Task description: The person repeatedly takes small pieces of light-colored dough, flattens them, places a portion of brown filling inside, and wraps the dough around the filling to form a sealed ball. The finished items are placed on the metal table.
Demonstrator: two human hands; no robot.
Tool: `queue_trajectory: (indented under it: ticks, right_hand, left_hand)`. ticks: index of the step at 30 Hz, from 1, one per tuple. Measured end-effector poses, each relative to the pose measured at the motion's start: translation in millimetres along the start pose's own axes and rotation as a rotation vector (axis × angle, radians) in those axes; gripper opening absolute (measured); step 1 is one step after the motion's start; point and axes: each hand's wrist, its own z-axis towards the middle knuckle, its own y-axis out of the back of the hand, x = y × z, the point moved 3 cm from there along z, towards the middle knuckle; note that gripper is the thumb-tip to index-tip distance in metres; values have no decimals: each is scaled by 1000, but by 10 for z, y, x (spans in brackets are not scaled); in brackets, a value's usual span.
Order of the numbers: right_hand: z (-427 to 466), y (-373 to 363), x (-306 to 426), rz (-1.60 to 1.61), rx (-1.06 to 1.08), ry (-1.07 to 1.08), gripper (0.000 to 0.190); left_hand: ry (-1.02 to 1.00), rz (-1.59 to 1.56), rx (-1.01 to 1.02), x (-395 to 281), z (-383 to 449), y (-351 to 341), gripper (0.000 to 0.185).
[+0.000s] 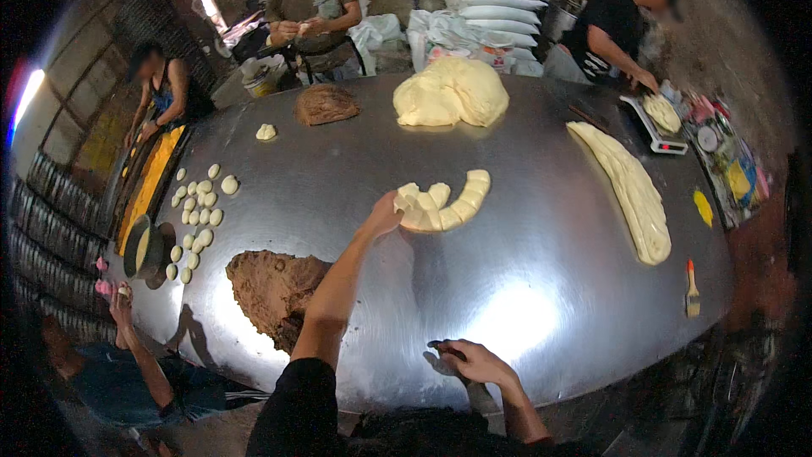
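Observation:
My left hand [384, 214] reaches across the metal table to the left end of a curved row of cut dough pieces [455, 214]. Its fingers blur against the pale dough, so a grip cannot be made out. Low in front of me, my right hand [472, 360] holds a small dark brown lump [443, 347], probably from the filling, just above the tabletop. A large mound of crumbly brown filling [273, 289] lies left of centre, partly hidden by my left forearm.
Small dough rounds [204, 187] and a bowl [141, 251] occupy the left side. Farther back sit a brown mound [325, 105] and a big dough mass [451, 94]. Rightward are a long dough strip [628, 197], brush [692, 292] and scale [656, 130]. Several co-workers [612, 28] surround the table.

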Motion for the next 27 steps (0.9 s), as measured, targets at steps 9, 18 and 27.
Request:
queue_trajectory:
  ticks: [9,18,27]
  right_hand:
    - [312,492,14,80,-164,-118,36]
    - [654,345,106,36,-109,25,40]
    - [1104,-807,883,348,278,79,35]
  left_hand:
    - [93,-108,-77,235,176,-251,48]
    - [322,-778,-158,649,-2028,-388,26]
    - [281,-944,-354,-15,-3901,60,39]
